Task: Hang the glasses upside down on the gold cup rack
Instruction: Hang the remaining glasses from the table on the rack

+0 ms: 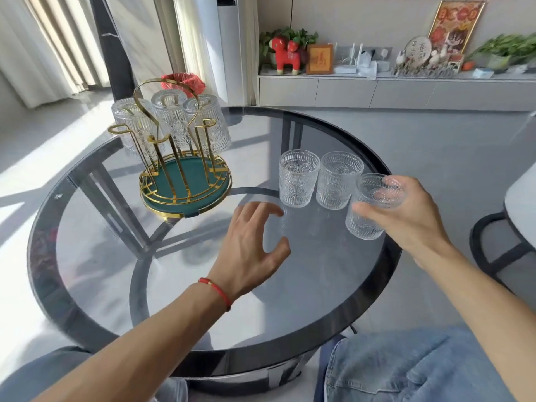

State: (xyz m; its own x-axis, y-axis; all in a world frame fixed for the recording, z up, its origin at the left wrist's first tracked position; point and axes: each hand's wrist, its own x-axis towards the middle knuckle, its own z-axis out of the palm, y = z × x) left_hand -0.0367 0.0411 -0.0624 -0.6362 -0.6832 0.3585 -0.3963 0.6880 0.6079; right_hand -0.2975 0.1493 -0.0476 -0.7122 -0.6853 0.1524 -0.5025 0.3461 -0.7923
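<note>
On the round glass counter (pixel 116 271) stands the gold cup rack (pixel 179 158) with three glasses (pixel 171 120) hung upside down. Two upright glasses (pixel 298 182) stand beside it. The right hand (pixel 406 216) grips a tilted glass (pixel 374 207); the left hand (pixel 252 248) hovers spread, touching nothing.

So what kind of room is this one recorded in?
Most likely a home living or dining room: a round glass table, a low sideboard carrying a red toy horse, framed pictures and plants, and curtains at the window.
</note>
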